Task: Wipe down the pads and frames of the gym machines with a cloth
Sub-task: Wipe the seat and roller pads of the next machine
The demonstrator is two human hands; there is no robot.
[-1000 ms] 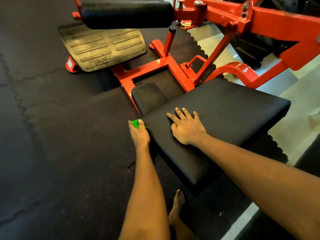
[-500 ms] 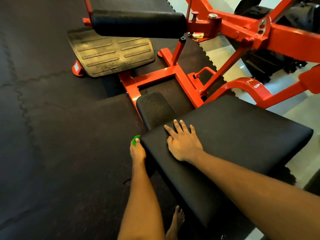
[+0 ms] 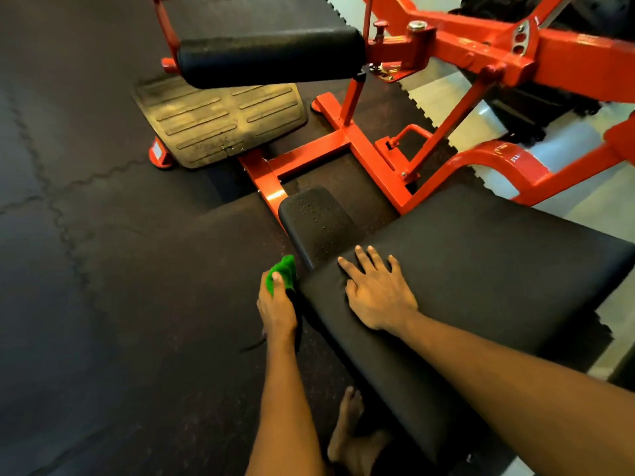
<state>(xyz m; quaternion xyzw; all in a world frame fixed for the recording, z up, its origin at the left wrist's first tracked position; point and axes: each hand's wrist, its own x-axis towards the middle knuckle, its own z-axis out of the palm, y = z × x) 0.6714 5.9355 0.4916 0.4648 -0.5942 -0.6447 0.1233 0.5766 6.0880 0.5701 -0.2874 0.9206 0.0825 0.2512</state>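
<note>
A bright green cloth (image 3: 283,273) is seen against a black seat pad (image 3: 481,276); the frame (image 3: 343,146) is painted red, the ribbed footplate (image 3: 220,121) dull yellowish, the floor mats (image 3: 103,269) dark.

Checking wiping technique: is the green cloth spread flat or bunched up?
Bunched: the green cloth is wadded in the left hand beside the seat pad's edge.

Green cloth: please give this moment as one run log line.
left hand: grip on green cloth, at seat pad left edge | right hand: flat on seat pad
</note>
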